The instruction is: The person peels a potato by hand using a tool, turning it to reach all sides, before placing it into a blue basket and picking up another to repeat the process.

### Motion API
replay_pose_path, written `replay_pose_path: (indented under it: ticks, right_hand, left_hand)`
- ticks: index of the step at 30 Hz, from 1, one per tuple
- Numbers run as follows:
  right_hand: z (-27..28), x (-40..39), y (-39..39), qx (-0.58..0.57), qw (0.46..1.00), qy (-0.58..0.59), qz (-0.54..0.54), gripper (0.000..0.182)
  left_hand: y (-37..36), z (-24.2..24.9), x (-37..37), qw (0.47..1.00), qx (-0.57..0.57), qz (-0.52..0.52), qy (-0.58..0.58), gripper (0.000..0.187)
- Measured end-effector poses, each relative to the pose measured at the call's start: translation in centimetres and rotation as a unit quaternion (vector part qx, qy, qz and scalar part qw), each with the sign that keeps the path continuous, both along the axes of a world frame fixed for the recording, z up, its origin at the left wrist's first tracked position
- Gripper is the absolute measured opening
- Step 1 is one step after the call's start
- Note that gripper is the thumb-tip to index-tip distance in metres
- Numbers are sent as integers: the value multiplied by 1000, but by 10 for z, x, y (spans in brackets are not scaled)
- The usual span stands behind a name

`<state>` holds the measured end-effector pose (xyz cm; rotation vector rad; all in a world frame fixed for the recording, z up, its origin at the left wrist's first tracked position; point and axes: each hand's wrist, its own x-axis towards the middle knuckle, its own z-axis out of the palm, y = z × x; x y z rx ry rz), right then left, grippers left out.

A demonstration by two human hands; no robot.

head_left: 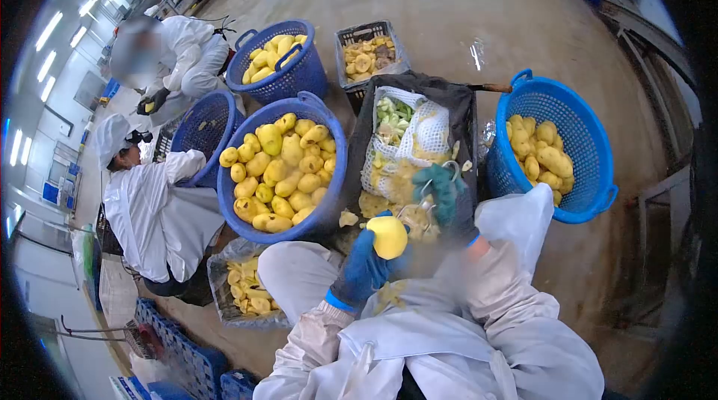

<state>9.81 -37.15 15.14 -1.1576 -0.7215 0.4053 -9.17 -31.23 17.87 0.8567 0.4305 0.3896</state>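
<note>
My left hand (pixel 366 264), in a blue glove, is closed around a peeled yellow mango (pixel 388 237) with a smooth pale surface. Just right of it and a little higher, my right hand (pixel 440 189), in a green glove, grips a peeler (pixel 416 213) of bent metal, its outline partly blurred. Both hands are over the near end of a black-lined crate (pixel 465 127). White foam netting (pixel 428 130), green scraps (pixel 393 119) and wet yellow peelings (pixel 396 179) lie inside that crate.
A blue-purple basket (pixel 338 153) of unpeeled mangoes stands left; a blue basket (pixel 591 145) with peeled ones stands right. Behind are another full basket (pixel 303 86) and a crate (pixel 407 56) of cut pieces. Two people in white work at left, beside a lined crate (pixel 221 288) of yellow pieces.
</note>
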Motion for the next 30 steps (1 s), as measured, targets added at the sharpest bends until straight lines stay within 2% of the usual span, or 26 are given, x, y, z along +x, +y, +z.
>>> replay_pose_path:
  ticks: [1, 2, 3, 4, 5, 6, 9, 10, 12, 13, 14, 17, 19, 21, 22, 25, 26, 28, 29, 30]
  right_hand:
    - [-1, -8, 2, -8, 994, -111, 16, 23]
    - [10, -17, 2, -25, 992, 93, 82, 22]
    - [14, -20, 4, -38, 983, 115, 140, 22]
    - [16, -23, 6, -50, 969, 136, 199, 22]
    - [17, -24, 7, -63, 952, 156, 256, 23]
    - [14, -23, 11, -72, 945, 104, 300, 23]
    - [36, -24, 10, -199, 911, 80, 353, 21]
    - [4, -25, 14, -127, 932, 78, 330, 18]
    - [1, -23, 16, -62, 974, 94, 195, 19]
    - [1, -20, 17, -30, 987, 99, 127, 20]
    - [17, -13, 12, -91, 992, 66, 52, 21]
    - [14, -11, 10, -10, 975, 171, 139, 20]
    - [19, -17, 8, -54, 982, -55, 174, 25]
    - [5, -17, 14, -85, 977, -38, 192, 29]
    - [-10, -9, 19, -68, 995, -10, 78, 31]
    - [4, 18, 8, -84, 996, 18, -22, 21]
    - [3, 17, 10, -9, 987, 158, 9, 21]
    - [6, -1, 9, 5, 987, 142, 75, 23]
    - [9, -12, 8, 11, 985, 135, 107, 24]
    - [10, -24, 8, 6, 969, 200, 148, 24]
  left_hand:
    - [3, 0, 1, 1000, 8, -14, -4, 50]
    - [5, 2, 3, 999, 16, -27, -7, 46]
    - [7, 4, 4, 999, 24, -40, -11, 43]
    - [10, 3, 5, 986, -155, -58, -38, 42]
    - [12, 0, 4, 939, -329, -73, -66, 42]
    - [19, -11, 2, 925, -363, -110, -33, 47]
    - [16, -24, 0, 913, -371, -153, -71, 49]
    - [18, -27, -2, 920, -367, -133, -38, 49]
    - [24, -30, -5, 929, -357, -95, 29, 50]
    - [25, -30, -6, 931, -351, -100, 25, 50]
    - [25, -29, -8, 933, -345, -104, 22, 50]
    - [24, -23, -7, 935, -341, -93, 37, 48]
    - [21, -23, -1, 932, -352, -85, 30, 48]
    - [23, -32, -4, 938, -329, -96, 44, 47]
    - [25, -35, -7, 942, -316, -98, 51, 47]
    - [24, -25, -10, 947, -314, -11, 64, 46]
    - [24, -15, -9, 942, -326, -20, 79, 49]
    - [33, -50, -13, 940, -321, -108, -48, 42]
    - [32, -56, -14, 976, -179, -114, -57, 40]
    - [30, -57, -13, 992, -35, -104, -55, 41]
